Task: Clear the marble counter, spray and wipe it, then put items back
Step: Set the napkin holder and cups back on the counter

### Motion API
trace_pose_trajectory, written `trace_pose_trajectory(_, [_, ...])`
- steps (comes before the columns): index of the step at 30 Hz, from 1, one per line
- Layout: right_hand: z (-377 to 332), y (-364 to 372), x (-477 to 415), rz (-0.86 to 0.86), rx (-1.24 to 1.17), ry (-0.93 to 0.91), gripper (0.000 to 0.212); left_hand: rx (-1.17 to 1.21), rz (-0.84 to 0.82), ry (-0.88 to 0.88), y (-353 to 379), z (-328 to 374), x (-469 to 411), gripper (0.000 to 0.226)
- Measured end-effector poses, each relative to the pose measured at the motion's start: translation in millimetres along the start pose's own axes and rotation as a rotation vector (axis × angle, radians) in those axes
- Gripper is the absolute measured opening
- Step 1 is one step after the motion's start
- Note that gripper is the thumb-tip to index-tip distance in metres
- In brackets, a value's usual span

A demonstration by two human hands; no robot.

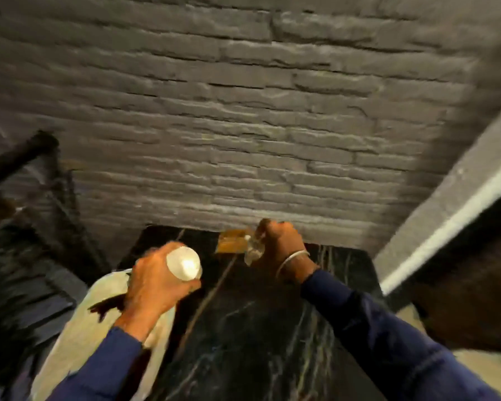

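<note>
While the left hand (154,282) curls round a white container (184,263) above the marble counter (258,328), near its left edge, the right hand (278,247) grips a clear object (252,251) at its back.

Blurry. L hand (154,285) gripping white round-topped container (184,263) over black marble counter (258,328), pale cloth (78,328) under wrist. R hand (281,247) curled round clear item (250,251) at counter's back edge, just beside amber-brown object (232,241). Grey brick wall (243,111) behind.
</note>
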State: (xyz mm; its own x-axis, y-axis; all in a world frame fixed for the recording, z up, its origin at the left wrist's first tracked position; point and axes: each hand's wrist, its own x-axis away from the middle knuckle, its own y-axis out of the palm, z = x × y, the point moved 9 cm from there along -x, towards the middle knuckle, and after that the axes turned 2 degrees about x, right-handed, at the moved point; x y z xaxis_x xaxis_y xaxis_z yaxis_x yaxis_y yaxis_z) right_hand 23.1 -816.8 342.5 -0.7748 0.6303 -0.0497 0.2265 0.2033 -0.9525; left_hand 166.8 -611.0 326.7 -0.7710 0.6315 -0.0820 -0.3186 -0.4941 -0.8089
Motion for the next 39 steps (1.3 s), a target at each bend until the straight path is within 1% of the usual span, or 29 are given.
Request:
trace_pose_trajectory(4, [162,-1,-5,-0.036,0.055,0.231,0.057,0.016,-0.157,0.101,114,97,-35,0.063])
trace_pose_trajectory(6, [222,8,-8,-0.064,0.047,0.286,0.058,-0.03,-0.222,0.145,165,133,-51,0.066])
trace_pose_trajectory(9, [289,29,-19,-0.137,0.044,0.317,0.063,-0.095,-0.319,0.18,244,168,-75,0.077])
trace_pose_trajectory(11, [316,44,-28,-0.188,0.055,0.322,0.066,-0.114,-0.362,0.191,287,182,-88,0.079])
trace_pose_trajectory(14, [345,68,-43,-0.232,0.05,0.329,0.066,-0.208,-0.418,0.237,347,195,-105,0.078])
trace_pose_trajectory(17, [364,89,-58,-0.251,0.052,0.337,0.065,-0.277,-0.453,0.285,388,201,-119,0.075])
trace_pose_trajectory(21, [387,110,-76,-0.282,0.024,0.348,0.064,-0.433,-0.428,0.35,421,204,-141,0.07])
trace_pose_trajectory(26, [404,129,-83,-0.291,-0.012,0.364,0.064,-0.49,-0.459,0.356,444,199,-159,0.075])
trace_pose_trajectory(30, [408,141,-84,-0.28,-0.013,0.354,0.059,-0.508,-0.474,0.344,454,197,-162,0.079])
trace_pose_trajectory(34, [404,144,-90,-0.237,-0.029,0.33,0.053,-0.506,-0.466,0.356,455,199,-164,0.075])
trace_pose_trajectory(37, [405,148,-91,-0.245,-0.041,0.333,0.05,-0.493,-0.47,0.335,458,194,-162,0.075])
trace_pose_trajectory(39, [405,150,-90,-0.25,-0.041,0.336,0.052,-0.48,-0.479,0.313,460,192,-161,0.077])
